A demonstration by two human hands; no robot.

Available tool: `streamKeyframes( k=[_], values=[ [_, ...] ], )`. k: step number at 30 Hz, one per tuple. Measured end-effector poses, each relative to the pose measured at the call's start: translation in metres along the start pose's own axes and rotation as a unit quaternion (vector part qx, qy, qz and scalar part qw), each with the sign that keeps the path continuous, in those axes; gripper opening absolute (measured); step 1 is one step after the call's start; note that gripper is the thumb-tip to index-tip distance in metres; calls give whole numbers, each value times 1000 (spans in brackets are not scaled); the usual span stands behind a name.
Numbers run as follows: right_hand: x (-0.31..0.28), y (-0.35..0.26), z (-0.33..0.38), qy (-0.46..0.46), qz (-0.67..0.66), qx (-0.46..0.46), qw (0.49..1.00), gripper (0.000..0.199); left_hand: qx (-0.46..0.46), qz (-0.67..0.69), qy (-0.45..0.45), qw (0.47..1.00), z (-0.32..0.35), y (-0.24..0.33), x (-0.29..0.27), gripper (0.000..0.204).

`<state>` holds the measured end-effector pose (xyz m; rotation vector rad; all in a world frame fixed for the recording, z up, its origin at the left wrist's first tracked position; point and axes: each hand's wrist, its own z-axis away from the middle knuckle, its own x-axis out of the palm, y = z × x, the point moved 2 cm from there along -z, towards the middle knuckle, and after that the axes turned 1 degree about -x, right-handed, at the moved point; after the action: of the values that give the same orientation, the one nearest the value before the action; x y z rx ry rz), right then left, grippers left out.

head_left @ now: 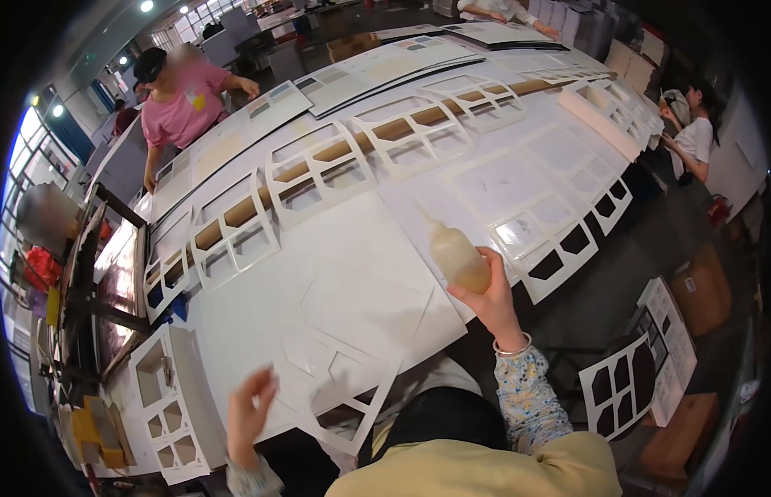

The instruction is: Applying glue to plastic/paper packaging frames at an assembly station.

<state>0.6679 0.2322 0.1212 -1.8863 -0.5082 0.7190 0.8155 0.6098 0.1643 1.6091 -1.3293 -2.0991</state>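
My right hand [491, 300] is wrapped round a translucent squeeze bottle [458, 258] with a thin nozzle and yellowish contents. The bottle is tilted, its nozzle pointing up and away to the left. Raised over the near left part of the table, my left hand [251, 406] has loosely bent fingers with a gap between them, and nothing shows in it. Between my hands, a white cut-out panel [352, 431] with angular windows overhangs the table's near edge. Beyond it lies a large white sheet [319, 248] with faint cut outlines.
A row of white window-like frames [319, 170] rests along a brown tube [394, 130]. Stacked boards [385, 74] lie behind. Deep white trays [174, 406] stand at left. Co-workers [187, 103] are across the table and at right [692, 132]. Boxes [679, 435] sit on the floor.
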Motion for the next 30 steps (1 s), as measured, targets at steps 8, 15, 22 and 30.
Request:
streamKeyframes(
  k=[8, 15, 22, 30],
  values=[
    [80, -30, -33, -56, -255, 19, 965, 52, -284, 326, 24, 901, 137, -77, 82, 29],
    [84, -74, -41, -81, -375, -8, 923, 48, -339, 586, 15, 736, 78, -44, 120, 26],
    [94, -87, -47, -201, -139, -113, 963, 61, -262, 557, 63, 786, 84, -43, 100, 29],
    [92, -55, -46, -136, -145, -55, 978, 50, -244, 464, 146, 839, 72, -74, 108, 38]
  ],
)
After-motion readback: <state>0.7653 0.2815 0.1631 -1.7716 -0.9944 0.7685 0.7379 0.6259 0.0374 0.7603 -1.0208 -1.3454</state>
